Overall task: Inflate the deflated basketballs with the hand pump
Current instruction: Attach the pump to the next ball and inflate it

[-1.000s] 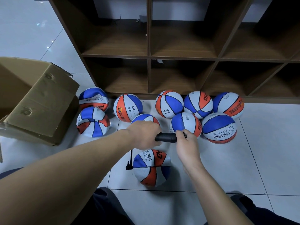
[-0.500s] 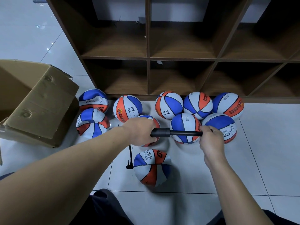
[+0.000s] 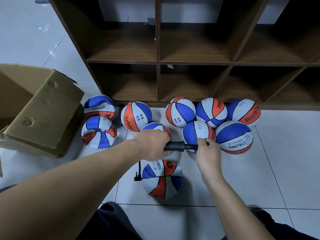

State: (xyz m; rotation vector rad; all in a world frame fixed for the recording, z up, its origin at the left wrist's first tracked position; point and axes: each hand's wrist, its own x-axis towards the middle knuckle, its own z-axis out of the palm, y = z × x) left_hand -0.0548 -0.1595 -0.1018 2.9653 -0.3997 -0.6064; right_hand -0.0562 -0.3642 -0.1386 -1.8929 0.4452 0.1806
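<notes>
A dented red, white and blue basketball (image 3: 161,179) lies on the floor tiles just in front of me. A black hand pump (image 3: 174,146) is held level above it. My left hand (image 3: 152,144) grips the pump barrel. My right hand (image 3: 207,151) is closed on the pump handle, with the rod partly drawn out. The black hose (image 3: 138,172) hangs down from under my left hand to the ball's left side. Several more balls, some sagging like the two at left (image 3: 99,131), sit around it.
A row of rounder balls (image 3: 234,136) stands along the foot of a brown wooden cubby shelf (image 3: 157,63). An open cardboard box (image 3: 38,110) sits at the left. My dark-trousered knees (image 3: 110,220) are at the bottom edge.
My right hand pulled the handle out to the right, then pushed it back toward the barrel; the rod now shows shorter. My left hand and the ball stayed put.
</notes>
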